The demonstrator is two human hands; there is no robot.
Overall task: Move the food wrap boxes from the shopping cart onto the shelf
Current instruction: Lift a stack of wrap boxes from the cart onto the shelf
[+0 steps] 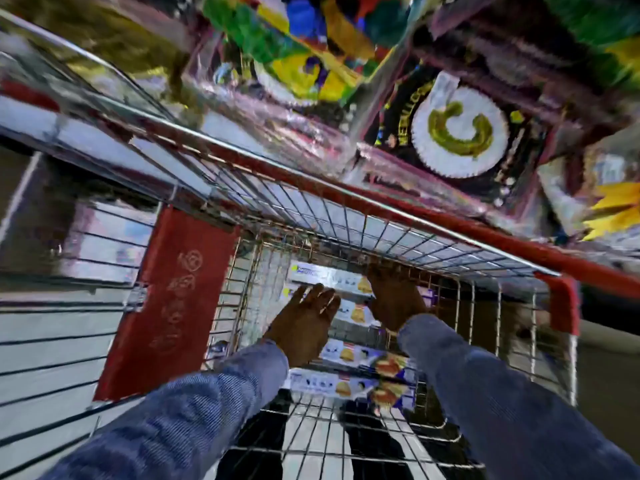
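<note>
Several long white food wrap boxes (323, 381) with yellow and blue print lie side by side on the floor of the wire shopping cart (346, 216). Both arms in blue denim sleeves reach down into the basket. My left hand (306, 322) rests on the boxes at the far end, fingers spread over the top of one (322, 276). My right hand (394, 296) is beside it, laid over the right ends of the same far boxes; whether its fingers are closed around a box is hidden. The frame is blurred.
The cart has red trim along its rim (485, 237) and a red flap (173, 299) on the left. Shelves with colourful packaged goods (457, 133) fill the top and right. Pale shelf rails (52, 341) run at the left.
</note>
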